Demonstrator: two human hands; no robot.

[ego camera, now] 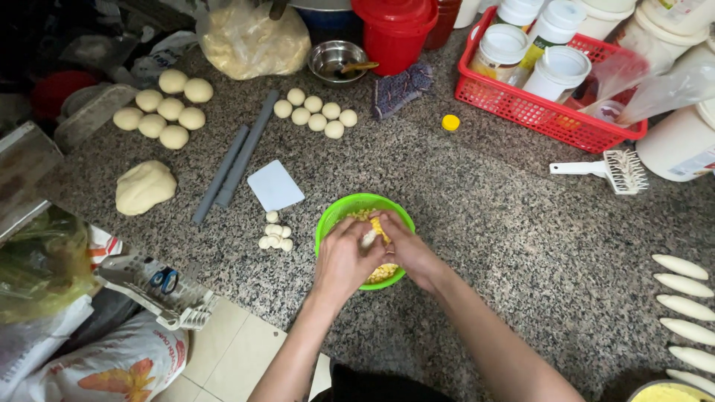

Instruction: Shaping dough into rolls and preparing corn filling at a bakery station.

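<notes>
Your left hand (pixel 344 257) and right hand (pixel 406 249) were both over the green bowl (pixel 335 216) on the speckled stone desk (pixel 506 223). The fingers of both hands were curled closed around a small pale piece of dough (pixel 369 238), held between them above the bowl. The bowl held a yellow crumbly filling (pixel 381 272), visible directly below your fingers and again just beyond them at the far rim.

Just left of your fingers lay a cluster of small dough bits (pixel 274 234), apart from the bowl. Beyond those sat a white plastic scraper (pixel 275 185), flat on the desk. Farther left of the scraper lay two grey rods (pixel 234 158) side by side, touching along part of their length. Beyond the rods, a flattened dough lump (pixel 144 186) rested, with a group of larger dough balls (pixel 165 109) behind it. A group of smaller dough balls (pixel 314 112) sat well beyond your fingers, near a small steel bowl (pixel 337 59).

To the right of your fingers, well apart, a white dough roller cutter (pixel 611 168) lay in front of a red basket (pixel 536 112) holding white-lidded jars. At the far right edge, a row of elongated shaped dough pieces (pixel 681 305) was laid out.
</notes>
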